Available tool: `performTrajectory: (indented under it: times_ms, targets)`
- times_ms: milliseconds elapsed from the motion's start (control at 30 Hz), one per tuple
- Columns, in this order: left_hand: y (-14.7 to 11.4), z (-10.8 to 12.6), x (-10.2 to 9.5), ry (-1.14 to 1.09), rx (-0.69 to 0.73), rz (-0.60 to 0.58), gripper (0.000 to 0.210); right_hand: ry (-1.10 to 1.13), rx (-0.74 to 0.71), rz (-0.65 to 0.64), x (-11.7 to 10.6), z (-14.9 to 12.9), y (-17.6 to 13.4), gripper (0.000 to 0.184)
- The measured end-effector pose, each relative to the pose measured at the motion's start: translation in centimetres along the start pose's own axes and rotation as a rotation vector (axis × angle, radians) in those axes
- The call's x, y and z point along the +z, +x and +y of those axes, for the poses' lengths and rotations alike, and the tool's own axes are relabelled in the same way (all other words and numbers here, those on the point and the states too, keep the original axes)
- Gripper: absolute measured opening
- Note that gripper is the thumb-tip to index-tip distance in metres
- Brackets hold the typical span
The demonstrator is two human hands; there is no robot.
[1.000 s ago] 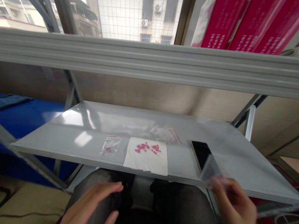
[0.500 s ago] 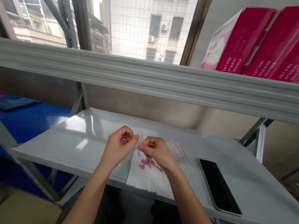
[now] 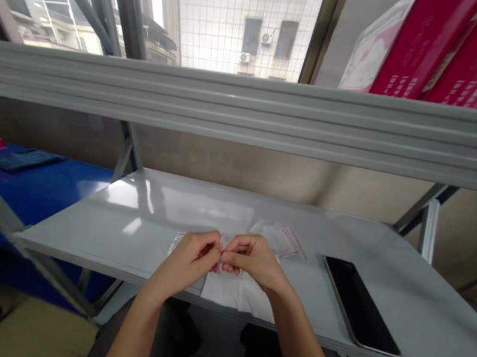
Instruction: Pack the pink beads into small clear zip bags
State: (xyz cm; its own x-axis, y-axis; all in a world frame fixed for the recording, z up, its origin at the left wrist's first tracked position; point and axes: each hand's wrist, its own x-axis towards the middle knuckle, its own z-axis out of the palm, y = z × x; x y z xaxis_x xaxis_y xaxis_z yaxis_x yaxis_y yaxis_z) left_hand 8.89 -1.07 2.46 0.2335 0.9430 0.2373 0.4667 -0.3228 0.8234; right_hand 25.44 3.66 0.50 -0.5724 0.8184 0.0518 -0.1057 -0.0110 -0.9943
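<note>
Hands lowered onto the sheet

Our left hand (image 3: 193, 254) and right hand (image 3: 250, 258) now pinch together (held thing hidden) over the paper (image 3: 229, 289).

The worktop (image 3: 132, 209) lies bare on its left half and along the far edge — open room for a hand there. Overhead, the grey shelf beam (image 3: 249, 113) caps the space, so reach runs low beneath it. To the right, the black phone (image 3: 359, 305) lies flat near the front edge, with bare surface beyond it. Behind the hands a heap of clear bags (image 3: 278, 239) — low, flat — takes the middle. Slanted frame struts (image 3: 127, 145) close the far corners.
</note>
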Motion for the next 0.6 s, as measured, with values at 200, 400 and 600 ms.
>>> performTrajectory:
  times_ms: [200,400,600]
  targets:
    - [-0.3,-0.1,0.6,0.186,0.034,0.103,0.017,-0.153,-0.093,0.081,0.3,-0.2,-0.3,0.012]
    - [-0.8,-0.3,0.7,0.348,0.125,0.382,0.022,-0.435,-0.230,0.309,1.4,-1.1,-0.8,0.009]
    - [-1.5,0.3,0.1,0.284,0.356,0.342,0.034,-0.409,-0.252,0.241,1.2,-2.4,-1.6,0.006]
